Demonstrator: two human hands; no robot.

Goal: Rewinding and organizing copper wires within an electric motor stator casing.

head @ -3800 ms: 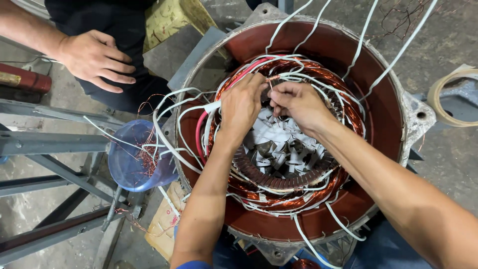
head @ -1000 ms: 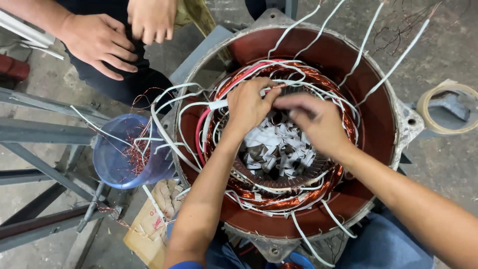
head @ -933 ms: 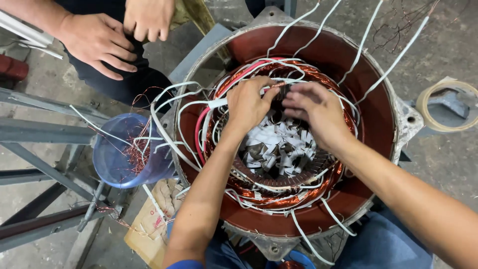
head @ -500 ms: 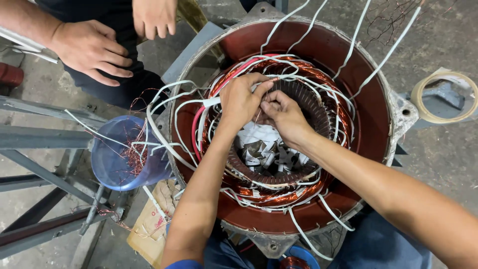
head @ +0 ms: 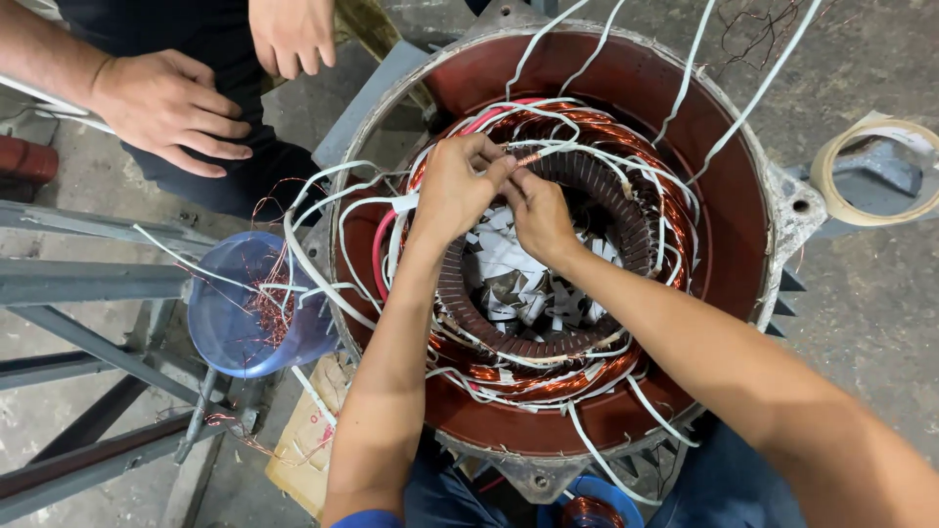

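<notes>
We have both hands inside the bore of the motor stator [head: 743,225], which lies open end up. Our left hand [head: 452,191] is closed in a pinch on a white sleeved lead [head: 533,156] with a bare copper tip just beyond its fingertips; our right hand [head: 540,217], touching the left, is also curled shut on the same lead bundle, though we cannot tell exactly which strand it grips.

Judged state of work: the copper windings [head: 665,210] sit in the slots all round the ring, so coil insertion looks done. Many white leads around the hands hang loose over the housing rim, unjoined and untied, and paper insulation scraps [head: 509,279] lie below the hands in the bore. Lead connection appears under way; lacing and clean-up remain.

Left of the left hand, a blue bowl [head: 230,323] holds copper wire offcuts. Beyond it, another person's hands [head: 166,108] rest idle.
</notes>
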